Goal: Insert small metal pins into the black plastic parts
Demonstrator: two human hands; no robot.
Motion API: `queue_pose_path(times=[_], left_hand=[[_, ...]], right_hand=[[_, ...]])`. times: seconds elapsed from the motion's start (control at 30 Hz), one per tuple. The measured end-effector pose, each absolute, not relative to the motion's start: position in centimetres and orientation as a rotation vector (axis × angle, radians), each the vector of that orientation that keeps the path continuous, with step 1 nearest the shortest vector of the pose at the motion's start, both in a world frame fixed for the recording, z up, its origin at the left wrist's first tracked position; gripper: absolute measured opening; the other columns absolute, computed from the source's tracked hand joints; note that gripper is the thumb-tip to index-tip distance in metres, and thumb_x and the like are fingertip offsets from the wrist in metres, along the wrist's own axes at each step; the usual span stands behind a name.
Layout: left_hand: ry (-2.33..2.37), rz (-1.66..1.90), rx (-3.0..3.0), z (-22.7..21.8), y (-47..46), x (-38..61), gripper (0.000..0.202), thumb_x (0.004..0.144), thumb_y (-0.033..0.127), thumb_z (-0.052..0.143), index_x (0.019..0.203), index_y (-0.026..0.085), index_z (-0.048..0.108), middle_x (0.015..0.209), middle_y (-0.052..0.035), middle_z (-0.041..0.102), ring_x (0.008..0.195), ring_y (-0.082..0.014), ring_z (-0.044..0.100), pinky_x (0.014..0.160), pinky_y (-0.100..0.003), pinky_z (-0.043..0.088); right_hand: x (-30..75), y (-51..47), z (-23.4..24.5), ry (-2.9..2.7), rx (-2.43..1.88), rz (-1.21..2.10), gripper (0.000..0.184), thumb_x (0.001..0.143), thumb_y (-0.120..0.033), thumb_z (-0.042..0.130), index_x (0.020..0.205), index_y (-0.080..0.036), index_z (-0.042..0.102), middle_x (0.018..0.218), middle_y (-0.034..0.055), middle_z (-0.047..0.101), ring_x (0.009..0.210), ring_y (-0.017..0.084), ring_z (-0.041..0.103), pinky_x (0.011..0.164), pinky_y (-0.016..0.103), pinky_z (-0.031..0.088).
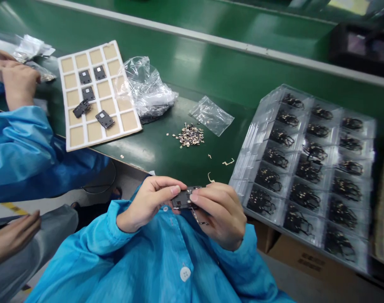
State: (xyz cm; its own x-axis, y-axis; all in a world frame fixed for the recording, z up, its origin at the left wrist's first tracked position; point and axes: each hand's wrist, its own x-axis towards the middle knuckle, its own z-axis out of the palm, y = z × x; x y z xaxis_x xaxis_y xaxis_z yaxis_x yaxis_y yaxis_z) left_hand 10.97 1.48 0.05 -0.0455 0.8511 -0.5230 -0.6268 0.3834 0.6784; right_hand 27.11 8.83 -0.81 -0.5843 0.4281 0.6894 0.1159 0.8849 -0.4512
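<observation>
Close to my body, my left hand [157, 198] is closed on a small flat black plastic part [181, 200], its thumb lying on the upper face. From the other side my right hand [221, 210] pinches at the right edge of that part. A thin dark strip with light spots [198, 217] hangs below the right fingertips; its upper end is hidden. Beyond my hands, a heap of tiny metal pieces [191, 135] lies on the green bench [154, 145]. A few thin bent strips [228, 161] lie loose nearer to me.
A white-framed tray [104, 136] at left carries several black parts. Beside it lie a crumpled clear bag [150, 92] and a small flat bag [212, 115]. Stacked clear trays [324, 168] of dark wired parts stand at right. Other people's hands [19, 82] are at left.
</observation>
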Motion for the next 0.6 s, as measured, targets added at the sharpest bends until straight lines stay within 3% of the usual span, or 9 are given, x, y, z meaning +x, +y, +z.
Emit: queue_pose_path(times=[0.23,0.43,0.6], left_hand=[[1.021,1.166,0.326,-0.3,1.5,10.4,0.036,0.066,0.043,0.083,0.083,0.013,0.074,0.06,-0.0013,0.068,0.044,-0.0095,0.059,0.046,-0.019,0.049],[1.052,1.1,0.424,-1.0,1.6,10.3,0.04,0.07,0.048,0.079,0.09,0.014,0.074,0.069,-0.0037,0.071,0.048,-0.0109,0.062,0.049,-0.02,0.051],[1.402,1.329,1.249,-1.3,1.4,9.5,0.055,0.082,0.063,0.059,0.104,0.014,0.071,0.087,-0.0104,0.074,0.072,-0.0187,0.069,0.066,-0.029,0.057]], right_hand=[[27.1,9.0,-1.2,-2.139,-0.356,0.517,0.011,0.092,-0.011,0.055,0.095,-0.019,0.063,0.088,0.0058,0.067,0.079,0.018,0.058,0.07,0.035,0.052],[27.4,9.2,-1.4,-2.179,-0.33,0.5,0.01,0.091,-0.012,0.056,0.094,-0.019,0.063,0.084,0.0044,0.067,0.076,0.018,0.055,0.071,0.035,0.05],[27.8,9.5,-1.3,-2.212,-0.379,0.483,0.013,0.09,-0.01,0.054,0.095,-0.019,0.062,0.081,0.0037,0.067,0.074,0.018,0.056,0.069,0.035,0.05]])
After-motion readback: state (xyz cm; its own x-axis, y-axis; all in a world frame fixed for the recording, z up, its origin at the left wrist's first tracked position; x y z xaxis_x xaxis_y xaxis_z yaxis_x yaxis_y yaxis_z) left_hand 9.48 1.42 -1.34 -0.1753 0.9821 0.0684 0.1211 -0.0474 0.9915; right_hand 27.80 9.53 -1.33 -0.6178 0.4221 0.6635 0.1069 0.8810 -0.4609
